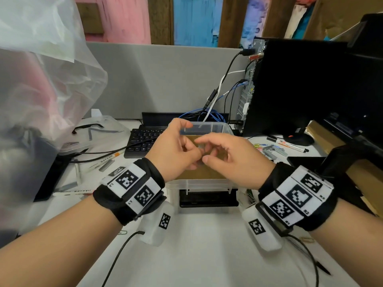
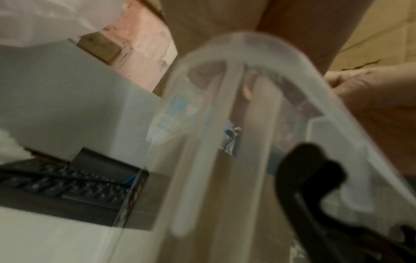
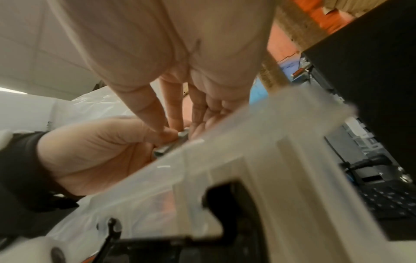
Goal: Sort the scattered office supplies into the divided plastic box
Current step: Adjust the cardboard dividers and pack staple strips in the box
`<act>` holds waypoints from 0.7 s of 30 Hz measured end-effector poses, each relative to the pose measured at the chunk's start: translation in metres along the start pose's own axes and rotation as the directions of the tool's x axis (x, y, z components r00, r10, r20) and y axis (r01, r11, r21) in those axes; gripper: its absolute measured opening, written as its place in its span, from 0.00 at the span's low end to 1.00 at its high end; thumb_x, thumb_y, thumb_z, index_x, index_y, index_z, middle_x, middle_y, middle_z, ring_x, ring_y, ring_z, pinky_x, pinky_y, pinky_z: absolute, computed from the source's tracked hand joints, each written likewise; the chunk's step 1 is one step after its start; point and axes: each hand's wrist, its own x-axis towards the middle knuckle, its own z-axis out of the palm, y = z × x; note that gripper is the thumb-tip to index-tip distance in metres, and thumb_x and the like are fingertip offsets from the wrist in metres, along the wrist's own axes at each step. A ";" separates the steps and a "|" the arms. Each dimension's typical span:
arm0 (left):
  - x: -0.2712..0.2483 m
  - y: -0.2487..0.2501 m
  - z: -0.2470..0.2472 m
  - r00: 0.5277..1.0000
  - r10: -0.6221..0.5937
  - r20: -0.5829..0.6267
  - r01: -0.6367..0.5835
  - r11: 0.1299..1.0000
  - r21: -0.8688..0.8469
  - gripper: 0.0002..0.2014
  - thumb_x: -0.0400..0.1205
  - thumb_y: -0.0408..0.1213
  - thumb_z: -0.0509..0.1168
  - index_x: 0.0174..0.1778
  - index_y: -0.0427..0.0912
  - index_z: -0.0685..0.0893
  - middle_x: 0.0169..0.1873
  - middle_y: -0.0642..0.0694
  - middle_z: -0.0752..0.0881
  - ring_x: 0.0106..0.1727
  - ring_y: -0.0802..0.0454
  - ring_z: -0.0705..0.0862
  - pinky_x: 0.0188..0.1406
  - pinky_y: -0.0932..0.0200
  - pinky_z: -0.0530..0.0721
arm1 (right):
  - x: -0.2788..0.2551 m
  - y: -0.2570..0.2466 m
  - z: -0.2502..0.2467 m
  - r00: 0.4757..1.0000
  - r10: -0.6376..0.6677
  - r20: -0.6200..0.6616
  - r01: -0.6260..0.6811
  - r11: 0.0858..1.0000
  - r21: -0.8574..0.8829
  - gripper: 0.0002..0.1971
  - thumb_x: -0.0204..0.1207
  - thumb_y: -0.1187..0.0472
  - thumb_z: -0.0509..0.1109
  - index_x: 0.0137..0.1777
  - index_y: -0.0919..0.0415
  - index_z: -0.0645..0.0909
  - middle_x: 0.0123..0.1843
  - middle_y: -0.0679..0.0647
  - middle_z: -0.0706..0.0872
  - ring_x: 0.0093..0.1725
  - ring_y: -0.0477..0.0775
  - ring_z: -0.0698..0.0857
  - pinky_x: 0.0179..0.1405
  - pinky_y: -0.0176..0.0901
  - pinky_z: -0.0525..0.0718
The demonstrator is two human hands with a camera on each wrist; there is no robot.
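The clear plastic box (image 1: 207,184) stands mid-desk with a brown cardboard divider (image 1: 199,172) inside. Both hands hover over its opening. My left hand (image 1: 191,151) pinches a short grey staple strip (image 3: 167,148) between thumb and fingers. My right hand (image 1: 204,151) meets it, with thumb and fingers closed on the strip's far end. In the head view the fingers nearly hide the strip. The right wrist view has the left hand (image 3: 101,151) and the strip just above the box rim (image 3: 247,142). The left wrist view is blurred and shows mostly the box wall (image 2: 225,124).
A black keyboard (image 1: 143,141) lies behind the box to the left, a PC tower (image 1: 290,90) with cables to the right. Markers (image 1: 290,145) and grey clips (image 1: 273,151) lie at right, more staple strips (image 1: 106,164) at left. A large plastic bag (image 1: 41,90) fills the left side.
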 end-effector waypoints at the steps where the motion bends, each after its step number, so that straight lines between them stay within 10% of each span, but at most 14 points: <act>1: -0.001 0.000 -0.001 0.999 0.031 0.012 -0.032 0.998 0.048 0.26 0.76 0.26 0.69 0.67 0.43 0.68 0.27 0.46 0.85 0.31 0.44 0.87 0.41 0.46 0.90 | 0.001 -0.004 -0.005 0.999 0.002 0.038 -0.002 1.000 -0.017 0.16 0.77 0.62 0.68 0.63 0.49 0.81 0.45 0.44 0.85 0.44 0.43 0.82 0.46 0.29 0.79; 5: -0.003 -0.003 -0.006 0.994 0.094 0.063 -0.104 0.978 0.180 0.27 0.77 0.34 0.72 0.68 0.49 0.68 0.31 0.48 0.88 0.35 0.46 0.88 0.49 0.45 0.87 | 0.010 -0.008 -0.018 0.985 0.046 0.169 -0.029 0.994 -0.101 0.16 0.77 0.67 0.62 0.55 0.44 0.84 0.41 0.47 0.87 0.43 0.46 0.84 0.48 0.43 0.84; 9: 0.000 -0.008 -0.019 0.971 0.233 0.046 -0.233 0.902 0.363 0.16 0.78 0.42 0.70 0.60 0.51 0.76 0.34 0.55 0.87 0.35 0.55 0.84 0.34 0.69 0.78 | 0.026 -0.001 -0.023 0.930 0.180 0.321 -0.150 0.982 -0.114 0.21 0.77 0.72 0.60 0.53 0.46 0.86 0.36 0.48 0.88 0.40 0.41 0.87 0.51 0.39 0.84; 15: 0.017 -0.038 -0.035 0.941 0.318 0.114 -0.325 0.761 0.562 0.15 0.76 0.43 0.63 0.58 0.49 0.80 0.52 0.56 0.82 0.55 0.57 0.78 0.55 0.61 0.76 | 0.043 0.012 0.002 0.729 0.337 0.596 -0.241 0.941 -0.237 0.21 0.78 0.74 0.58 0.55 0.50 0.86 0.41 0.49 0.89 0.41 0.43 0.88 0.48 0.34 0.84; 21: 0.019 -0.053 -0.033 0.948 0.284 0.146 -0.318 0.884 0.343 0.26 0.71 0.29 0.57 0.67 0.46 0.75 0.59 0.55 0.77 0.64 0.60 0.74 0.64 0.71 0.71 | 0.059 0.030 0.025 0.509 0.422 0.750 -0.338 0.900 -0.276 0.19 0.80 0.72 0.59 0.63 0.54 0.83 0.36 0.41 0.82 0.38 0.42 0.83 0.32 0.23 0.77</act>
